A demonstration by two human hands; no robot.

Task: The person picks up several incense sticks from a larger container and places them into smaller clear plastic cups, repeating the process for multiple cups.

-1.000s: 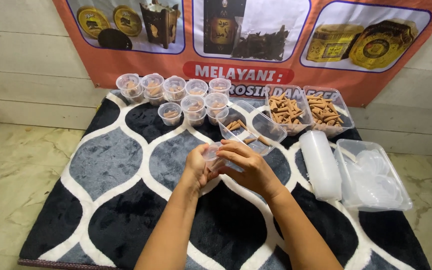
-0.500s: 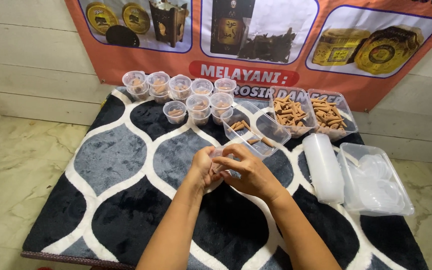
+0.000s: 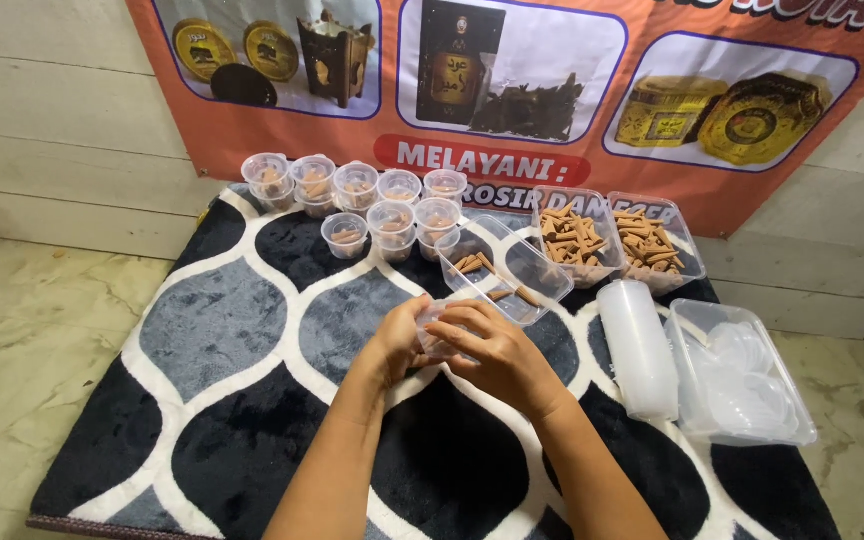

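Observation:
Both hands meet over the middle of a patterned rug [image 3: 242,330]. My left hand [image 3: 399,340] cups a small clear plastic cup [image 3: 434,322] from the left, and my right hand [image 3: 497,355] covers it from the right and top, fingers curled over its rim. The cup's contents are hidden by my fingers. Just beyond my hands lies an open clear tray [image 3: 512,262] with a few brown cone-shaped sticks [image 3: 472,264] in it.
Several small filled cups with lids [image 3: 357,195] stand at the rug's far edge. Two clear tubs of brown sticks [image 3: 612,235] sit at the back right. A stack of empty cups [image 3: 638,345] lies beside a tub of lids [image 3: 742,375]. An orange banner [image 3: 552,90] hangs behind.
My hands stay together on the small cup, with only slight finger shifts. The view has tilted a little downward.

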